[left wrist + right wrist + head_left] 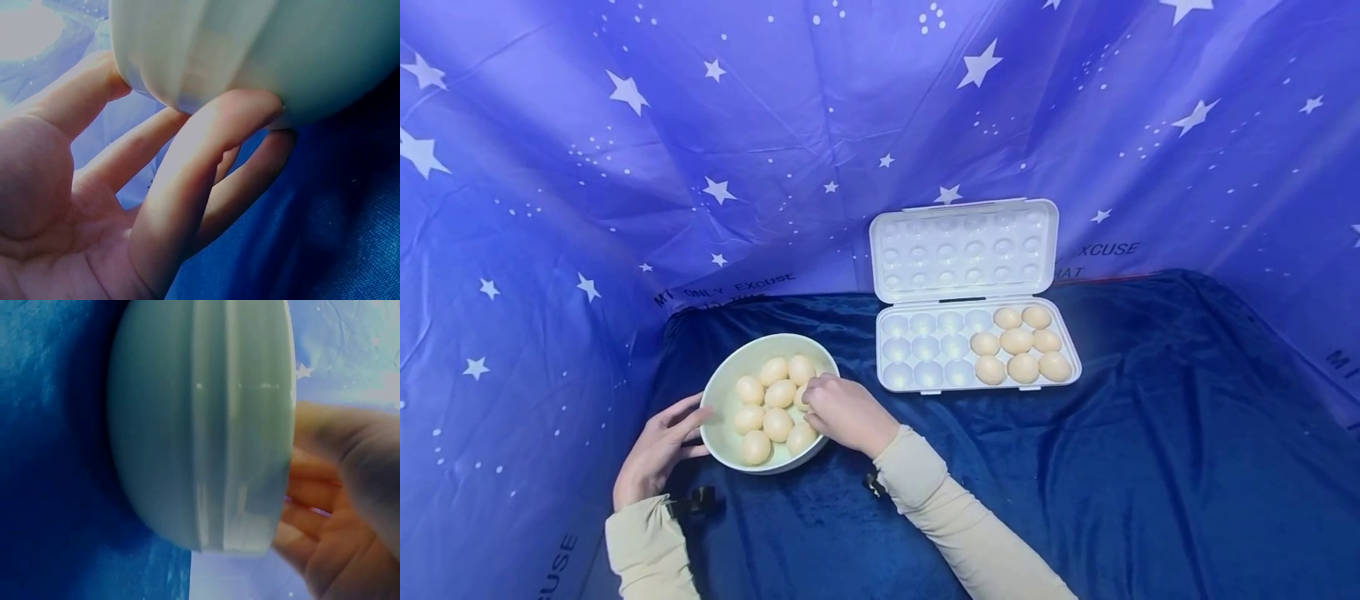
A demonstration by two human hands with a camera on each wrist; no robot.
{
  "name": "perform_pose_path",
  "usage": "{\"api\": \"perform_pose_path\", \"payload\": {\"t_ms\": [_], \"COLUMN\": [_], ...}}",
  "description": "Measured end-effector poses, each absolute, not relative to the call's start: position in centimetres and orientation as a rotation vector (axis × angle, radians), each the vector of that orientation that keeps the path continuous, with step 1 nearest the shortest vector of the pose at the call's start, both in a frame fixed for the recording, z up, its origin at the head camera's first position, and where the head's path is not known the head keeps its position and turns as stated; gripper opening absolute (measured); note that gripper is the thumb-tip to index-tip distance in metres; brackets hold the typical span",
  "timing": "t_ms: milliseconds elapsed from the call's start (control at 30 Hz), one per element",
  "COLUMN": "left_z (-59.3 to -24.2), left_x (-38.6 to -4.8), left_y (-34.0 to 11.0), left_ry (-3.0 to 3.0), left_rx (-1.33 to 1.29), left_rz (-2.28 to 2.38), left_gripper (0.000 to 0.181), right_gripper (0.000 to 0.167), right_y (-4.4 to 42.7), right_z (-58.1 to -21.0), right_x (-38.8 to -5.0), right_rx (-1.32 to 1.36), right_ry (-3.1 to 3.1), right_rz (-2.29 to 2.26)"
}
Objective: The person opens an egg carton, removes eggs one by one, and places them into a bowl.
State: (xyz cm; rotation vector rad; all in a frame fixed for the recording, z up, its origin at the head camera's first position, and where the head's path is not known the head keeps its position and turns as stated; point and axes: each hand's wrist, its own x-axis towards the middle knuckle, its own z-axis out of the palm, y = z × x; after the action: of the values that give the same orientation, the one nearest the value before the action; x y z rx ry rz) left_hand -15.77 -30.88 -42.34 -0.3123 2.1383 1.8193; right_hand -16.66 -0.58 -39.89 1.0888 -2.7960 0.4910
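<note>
starry curtain (831, 125) behind, open egg carton (960, 287) to the right, light-green bowl (722, 437) of eggs (756, 447) on blue velvet (1150, 467), mouth up, my left hand (651, 450) gripping its rim, my right hand (850, 412) at an egg (801, 398) inside, its long axis and my hold too hidden to tell
</note>
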Motion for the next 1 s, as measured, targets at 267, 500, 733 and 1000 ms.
{"api": "perform_pose_path", "payload": {"t_ms": [267,500,733,1000], "left_z": [-42.2,-42.3,-42.8,-42.6], "left_x": [-15.9,-15.8,-15.8,-15.7], "left_y": [-31.0,-30.8,-30.9,-30.9], "left_ry": [2.144,2.140,2.138,2.139], "left_rx": [-0.309,-0.318,-0.320,-0.294], "left_rz": [1.828,1.815,1.815,1.824], "left_gripper": [0.055,0.058,0.057,0.050], "right_gripper": [0.011,0.018,0.024,0.023], "right_y": [1.4,3.8,6.8,9.4], "right_z": [-39.4,-38.4,-39.1,-39.5], "right_x": [-16.7,-16.6,-17.0,-17.8], "right_rx": [1.132,1.083,0.970,0.825], "right_ry": [-2.681,-2.691,-2.688,-2.687], "right_rz": [0.620,0.661,0.701,0.786]}}
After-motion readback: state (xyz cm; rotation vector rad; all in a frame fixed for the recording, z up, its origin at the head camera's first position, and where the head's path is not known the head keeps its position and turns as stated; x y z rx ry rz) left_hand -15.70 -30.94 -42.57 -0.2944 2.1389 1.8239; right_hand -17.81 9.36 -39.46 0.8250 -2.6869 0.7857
